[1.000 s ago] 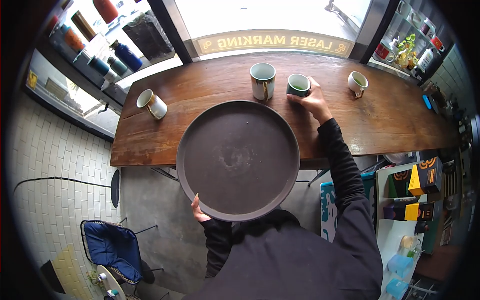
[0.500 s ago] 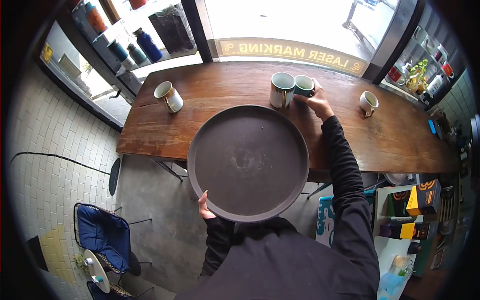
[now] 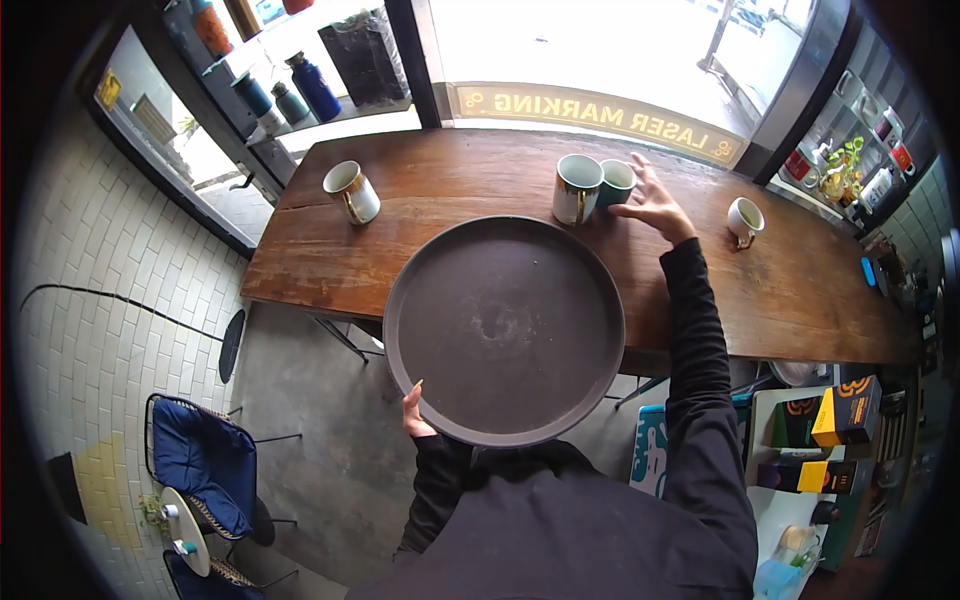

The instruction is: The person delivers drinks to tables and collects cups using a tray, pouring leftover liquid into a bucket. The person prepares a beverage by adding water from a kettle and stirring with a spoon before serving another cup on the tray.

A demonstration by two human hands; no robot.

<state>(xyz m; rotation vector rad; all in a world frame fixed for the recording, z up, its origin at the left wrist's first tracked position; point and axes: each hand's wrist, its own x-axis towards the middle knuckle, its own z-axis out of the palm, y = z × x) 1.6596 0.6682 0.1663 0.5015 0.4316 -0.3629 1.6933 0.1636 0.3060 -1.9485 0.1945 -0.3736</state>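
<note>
Your left grip (image 3: 416,412) is closed on the rim of a large round brown tray (image 3: 505,330), thumb over the edge. Take the tray's centre as a clock face, with twelve towards the window: that grip sits between seven and eight o'clock. The tray is level or nearly so, bare but for pale scuffs at its middle, and overlaps the near edge of the wooden surface (image 3: 290,262) in view.

Your right grip (image 3: 655,203), between one and two o'clock, is wide, thumb and fingers spread beside a dark green cup (image 3: 615,188). Whether skin touches the cup, you cannot tell from here. The cup stands upright at one o'clock, just beside a taller white mug (image 3: 575,195) with a gold handle and brown-gold rim.

Well apart, at two o'clock, stands a small white cup (image 3: 745,216), its handle towards you. Between ten and eleven is another white mug (image 3: 358,195) with gold trim.

Farther out, a window strip (image 3: 600,115) at one o'clock reads "LASER MARKING" in reverse. A blue-cushioned chair (image 3: 200,460) is at eight; printed boxes (image 3: 840,412) lie between three and four.
</note>
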